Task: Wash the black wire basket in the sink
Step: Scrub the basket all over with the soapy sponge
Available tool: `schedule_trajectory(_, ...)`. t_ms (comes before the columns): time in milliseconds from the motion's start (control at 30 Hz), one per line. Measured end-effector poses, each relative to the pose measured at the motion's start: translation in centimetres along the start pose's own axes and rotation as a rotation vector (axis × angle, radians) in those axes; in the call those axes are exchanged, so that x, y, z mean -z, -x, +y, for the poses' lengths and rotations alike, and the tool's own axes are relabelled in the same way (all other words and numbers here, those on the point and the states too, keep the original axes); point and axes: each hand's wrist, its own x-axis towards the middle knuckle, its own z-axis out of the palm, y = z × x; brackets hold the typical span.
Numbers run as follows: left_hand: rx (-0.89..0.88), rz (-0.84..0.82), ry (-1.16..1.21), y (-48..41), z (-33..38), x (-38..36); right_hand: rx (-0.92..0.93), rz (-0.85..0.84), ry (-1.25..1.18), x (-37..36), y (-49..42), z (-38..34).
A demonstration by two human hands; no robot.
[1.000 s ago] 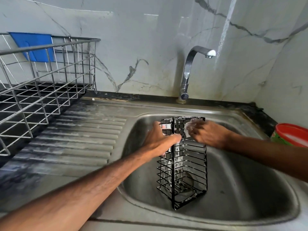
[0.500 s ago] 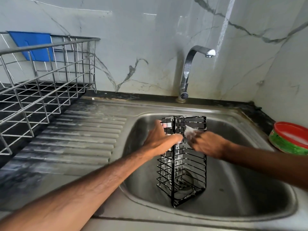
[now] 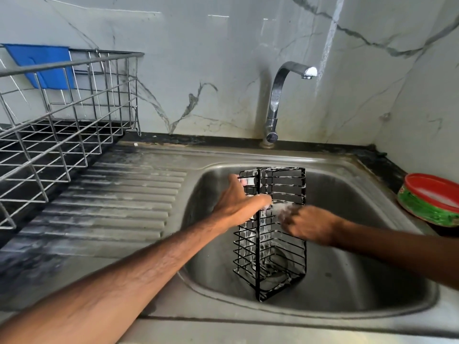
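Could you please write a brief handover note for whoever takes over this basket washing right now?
Left hand grips the black wire basket at its upper near corner, steadying it.
Right hand, blurred, holds a white soapy wad against the basket's right face.
The basket stands on end in the sink.
Done: suds show on many wires.
Left: likely more scrubbing, then rinsing; no water shows at the tap.
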Motion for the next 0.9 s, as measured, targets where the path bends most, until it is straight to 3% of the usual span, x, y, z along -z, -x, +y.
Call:
schedule_trajectory(133, -0.008, -0.002, -0.007, 0.3, 0.0, 0.0, 0.152, -0.099, -0.042, 0.4, -0.7, -1.8)
schedule_trajectory(300, 0.0, -0.001, 0.0, -0.1, -0.1, -0.1, 0.008, 0.014, 0.025, 2.6, -1.6, 5.6)
schedule_trajectory(433, -0.001, 0.006, 0.016, 0.1, 0.0, 0.0, -0.039, -0.061, 0.022, -0.7, -1.0, 1.9)
schedule_trajectory(600, 0.007, 0.001, 0.031, 0.0, -0.1, -0.1, 0.111, -0.067, -0.113, -0.5, 0.0, -3.0)
schedule_trajectory(667, -0.001, 0.011, 0.031, 0.1, 0.0, -0.1, 0.137, 0.018, -0.087, 1.3, -0.5, -1.7)
schedule_trajectory(733, -0.007, 0.014, 0.026, 0.3, 0.2, 0.0, 0.185, -0.055, -0.022, 2.6, -1.7, 1.1)
schedule_trajectory(833, -0.008, 0.015, 0.016, 0.4, 0.3, 0.0, 0.027, -0.088, -0.026, 3.0, -2.1, 3.4)
schedule_trajectory(900, -0.004, 0.013, 0.006, 0.2, 0.2, 0.0, 0.025, -0.1, 0.01, 1.8, -1.2, 2.0)
